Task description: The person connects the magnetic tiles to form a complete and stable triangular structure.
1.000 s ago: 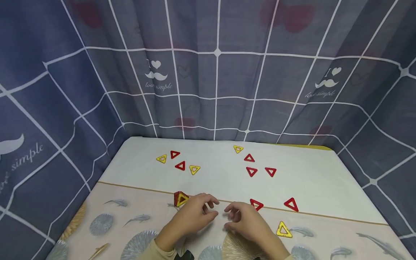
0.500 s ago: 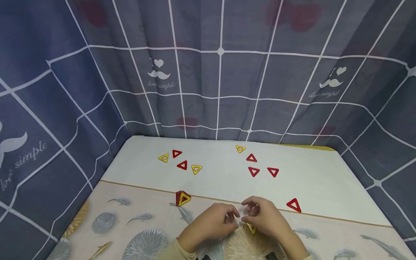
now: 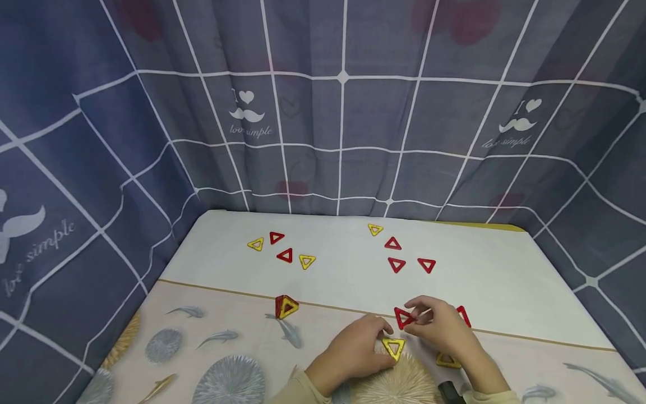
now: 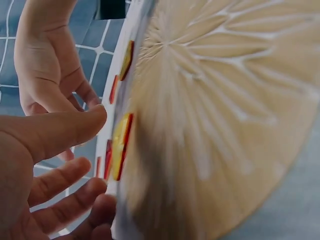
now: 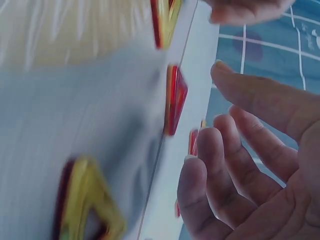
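Small red and yellow triangular frames lie on the table. My left hand (image 3: 355, 348) curves around the left side of a yellow triangle (image 3: 393, 340). In the left wrist view its thumb and fingers are spread apart, holding nothing, with the yellow triangle (image 4: 119, 147) beyond them. My right hand (image 3: 444, 326) hovers beside a red triangle (image 3: 397, 318), fingertips at its right corner. The right wrist view shows its fingers loosely bent and apart from the red triangle (image 5: 175, 100). Another yellow triangle (image 3: 446, 363) is partly hidden under the right wrist.
A red and yellow pyramid-like piece (image 3: 280, 307) stands left of the hands. Another red triangle (image 3: 463, 316) is partly behind the right hand. Several triangles lie in two groups farther back on the white surface (image 3: 348, 280). A grid-patterned curtain (image 3: 313, 112) hangs behind and beside the table.
Both hands have moved right across the table. The right hand has withdrawn from over the yellow and red triangles, uncovering them; the left hand has come up to the yellow one.
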Available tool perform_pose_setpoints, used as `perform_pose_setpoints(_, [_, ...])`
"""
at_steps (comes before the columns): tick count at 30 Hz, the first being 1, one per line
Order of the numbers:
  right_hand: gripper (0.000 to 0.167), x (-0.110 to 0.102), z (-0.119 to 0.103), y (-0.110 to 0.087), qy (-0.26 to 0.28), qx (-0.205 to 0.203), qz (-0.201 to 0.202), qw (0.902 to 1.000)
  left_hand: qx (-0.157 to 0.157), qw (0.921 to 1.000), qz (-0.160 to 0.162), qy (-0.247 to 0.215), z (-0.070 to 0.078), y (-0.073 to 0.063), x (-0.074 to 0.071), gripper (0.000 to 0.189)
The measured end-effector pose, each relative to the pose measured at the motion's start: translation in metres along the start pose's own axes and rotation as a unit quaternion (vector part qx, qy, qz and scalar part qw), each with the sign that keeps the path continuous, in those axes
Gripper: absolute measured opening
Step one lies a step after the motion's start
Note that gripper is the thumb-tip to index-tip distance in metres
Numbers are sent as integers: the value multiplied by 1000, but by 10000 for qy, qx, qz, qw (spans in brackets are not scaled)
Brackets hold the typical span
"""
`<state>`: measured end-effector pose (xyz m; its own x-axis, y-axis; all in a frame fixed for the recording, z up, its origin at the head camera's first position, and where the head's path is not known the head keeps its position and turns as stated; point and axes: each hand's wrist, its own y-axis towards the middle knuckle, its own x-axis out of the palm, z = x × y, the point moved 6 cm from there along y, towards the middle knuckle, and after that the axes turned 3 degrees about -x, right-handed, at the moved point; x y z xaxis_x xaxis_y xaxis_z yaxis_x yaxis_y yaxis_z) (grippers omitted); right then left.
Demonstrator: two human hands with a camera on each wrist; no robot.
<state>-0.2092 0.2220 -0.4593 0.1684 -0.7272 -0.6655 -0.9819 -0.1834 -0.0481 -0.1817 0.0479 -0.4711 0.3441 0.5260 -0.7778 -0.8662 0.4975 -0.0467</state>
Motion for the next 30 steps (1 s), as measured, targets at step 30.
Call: perform_pose_setpoints(30, [47,-31,45,-6,-724,522,15,9960,-367,9931,56,1112,-23,-10,-27,33])
